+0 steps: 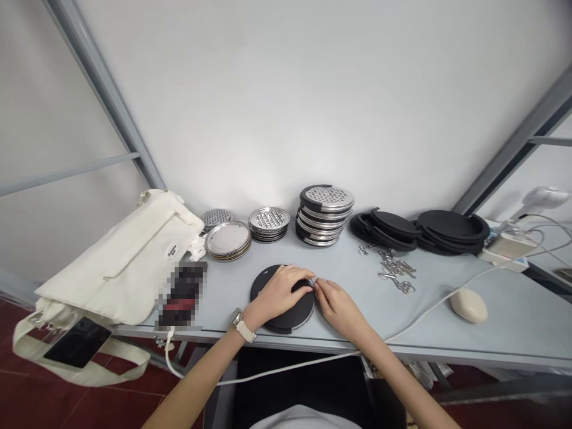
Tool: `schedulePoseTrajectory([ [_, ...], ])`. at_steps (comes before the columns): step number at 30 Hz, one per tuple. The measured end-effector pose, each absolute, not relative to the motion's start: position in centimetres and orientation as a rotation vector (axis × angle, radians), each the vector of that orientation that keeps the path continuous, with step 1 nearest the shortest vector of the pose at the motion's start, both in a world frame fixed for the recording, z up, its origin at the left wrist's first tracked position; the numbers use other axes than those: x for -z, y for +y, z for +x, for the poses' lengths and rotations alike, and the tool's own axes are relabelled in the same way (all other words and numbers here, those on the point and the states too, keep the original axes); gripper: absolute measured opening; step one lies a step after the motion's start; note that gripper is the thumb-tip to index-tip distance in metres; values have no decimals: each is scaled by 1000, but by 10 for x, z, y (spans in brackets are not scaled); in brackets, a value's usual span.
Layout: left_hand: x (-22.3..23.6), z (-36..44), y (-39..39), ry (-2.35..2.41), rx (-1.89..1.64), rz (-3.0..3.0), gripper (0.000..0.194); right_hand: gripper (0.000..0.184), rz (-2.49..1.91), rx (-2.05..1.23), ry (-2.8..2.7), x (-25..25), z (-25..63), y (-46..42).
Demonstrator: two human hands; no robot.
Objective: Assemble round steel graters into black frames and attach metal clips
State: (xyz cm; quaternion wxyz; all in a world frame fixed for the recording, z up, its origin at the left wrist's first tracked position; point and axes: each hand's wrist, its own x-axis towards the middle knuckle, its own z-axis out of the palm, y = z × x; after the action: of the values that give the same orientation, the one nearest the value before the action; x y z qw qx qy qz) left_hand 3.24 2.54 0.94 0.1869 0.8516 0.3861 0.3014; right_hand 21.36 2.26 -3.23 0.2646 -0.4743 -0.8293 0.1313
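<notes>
A black round disc [263,280] with a thin silvery rim lies flat near the front edge of the table. My left hand [286,292] reaches across its top, thumb and fingers closing on its right edge. My right hand [335,307] comes to the same edge from the right, fingers pressed together in a pinch. A small shiny bit of metal shows between the fingertips, but its shape is mostly hidden. Behind the hands stands a tall stack of silver grater discs with black rims [325,217].
Silver grater plates [269,220] and plain metal discs [227,239] stand behind left. Black rings [384,229], black bowls [451,232] and loose metal clips [395,268] lie right. A white bag [129,256], phone [183,295], cable [429,313] and beige mouse [469,305] flank the hands.
</notes>
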Motion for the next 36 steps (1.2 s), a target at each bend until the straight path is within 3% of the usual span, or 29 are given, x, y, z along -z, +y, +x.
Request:
schedulePoseTrajectory([
  [21, -12, 34, 24, 1095, -822, 2411, 23, 29, -1249, -369, -2130, 35, 211, 23],
  [36, -14, 34, 22, 1120, -792, 2456, 22, 22, -1240, -435, -2196, 30, 212, 21],
])
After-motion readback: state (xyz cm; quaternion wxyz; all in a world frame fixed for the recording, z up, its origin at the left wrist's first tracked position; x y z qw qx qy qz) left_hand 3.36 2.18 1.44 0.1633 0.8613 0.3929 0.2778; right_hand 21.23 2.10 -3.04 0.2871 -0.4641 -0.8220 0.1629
